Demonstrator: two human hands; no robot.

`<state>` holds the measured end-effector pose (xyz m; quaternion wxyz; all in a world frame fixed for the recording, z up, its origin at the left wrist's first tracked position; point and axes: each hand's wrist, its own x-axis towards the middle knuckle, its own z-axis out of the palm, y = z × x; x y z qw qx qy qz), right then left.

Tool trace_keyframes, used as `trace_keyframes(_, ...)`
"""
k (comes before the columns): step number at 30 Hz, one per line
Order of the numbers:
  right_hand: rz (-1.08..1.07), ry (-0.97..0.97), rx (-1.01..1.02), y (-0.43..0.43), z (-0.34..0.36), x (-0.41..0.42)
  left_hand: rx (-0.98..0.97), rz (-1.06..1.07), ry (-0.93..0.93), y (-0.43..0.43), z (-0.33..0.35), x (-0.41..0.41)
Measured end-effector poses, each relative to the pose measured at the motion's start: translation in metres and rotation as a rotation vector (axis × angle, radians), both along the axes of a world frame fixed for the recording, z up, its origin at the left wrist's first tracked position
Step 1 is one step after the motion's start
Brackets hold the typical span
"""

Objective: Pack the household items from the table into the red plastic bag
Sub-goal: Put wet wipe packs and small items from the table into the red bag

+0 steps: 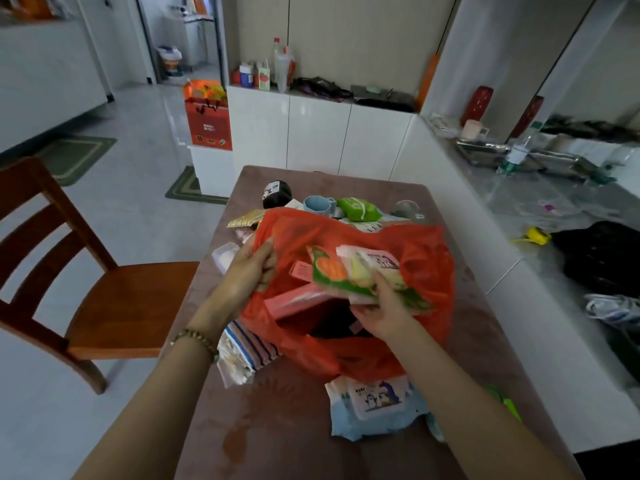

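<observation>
Position of the flat printed packet (pixel 349 275) over the red plastic bag (pixel 426 258) was what the next move turned on. The packet lay directly above the bag's open mouth. Its long axis ran from the bag's far left toward its near right, so it spanned the opening rather than pointing down into it.

The right hand (pixel 384 315) gripped the packet's near edge with curled fingers, at the bag's near-right side, and was the only hand on it. The left hand (pixel 252 268) pinched the bag's left rim and held it up, so the mouth stood wide.

To go in, the packet probably needed tipping end-down. Otherwise it could slide flat beside the pink box (pixel 298 301), which leaned inside the bag at the left of the opening above a dark hollow.

The packet looked thin, glossy and soft, printed green and orange with pale patches. Its label was too blurred to read, and it would likely bend under a firm push.

Outside the bag, a penguin-printed wipes pack (pixel 375 405) lay against its near side. A striped pack (pixel 249 348) lay at its near left, and a blue cup (pixel 317 204) and a green pouch (pixel 358 209) sat just beyond its far rim.
</observation>
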<state>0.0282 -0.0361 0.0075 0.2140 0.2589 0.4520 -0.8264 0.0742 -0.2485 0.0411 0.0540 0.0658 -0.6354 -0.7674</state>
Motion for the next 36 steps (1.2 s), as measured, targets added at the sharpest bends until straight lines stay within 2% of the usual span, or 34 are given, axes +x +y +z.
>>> trace_keyframes(4,0.280,0.000,0.173,-0.009,-0.001,0.012,-0.010,-0.014,-0.036,0.000,-0.009,0.004)
trace_keyframes(8,0.273,0.117,0.271,0.001,-0.004,0.028,-0.057,0.023,-0.033,-0.006,-0.019,0.011)
trace_keyframes(11,0.323,0.294,0.278,0.006,-0.004,0.046,-0.116,0.227,-0.109,-0.019,-0.032,0.016)
trace_keyframes(14,0.586,0.260,0.138,0.000,-0.011,0.066,0.050,0.458,-0.257,-0.034,-0.057,0.029)
trace_keyframes(15,0.678,0.220,0.130,-0.003,-0.020,0.071,0.044,0.450,-0.315,-0.039,-0.071,0.036)
trace_keyframes(17,0.759,0.165,0.157,-0.008,-0.044,0.078,-0.042,0.284,-0.400,-0.042,-0.096,0.051)
trace_keyframes(19,0.757,0.110,0.168,-0.011,-0.066,0.083,-0.033,0.152,-0.539,-0.042,-0.123,0.061)
trace_keyframes(22,0.698,0.055,0.177,-0.009,-0.092,0.089,-0.139,0.136,-0.678,-0.049,-0.167,0.056)
trace_keyframes(26,0.652,0.032,0.166,-0.012,-0.105,0.093,-0.388,0.342,-0.919,-0.049,-0.211,0.040)
trace_keyframes(27,0.645,0.033,0.174,-0.014,-0.106,0.094,-0.373,0.371,-0.898,-0.047,-0.212,0.039)
trace_keyframes(31,0.662,0.034,0.188,-0.023,-0.112,0.099,-0.172,0.243,-0.721,-0.052,-0.229,0.030)
trace_keyframes(36,0.684,0.065,0.260,-0.049,-0.106,0.106,0.027,0.102,-0.662,-0.045,-0.179,0.069)
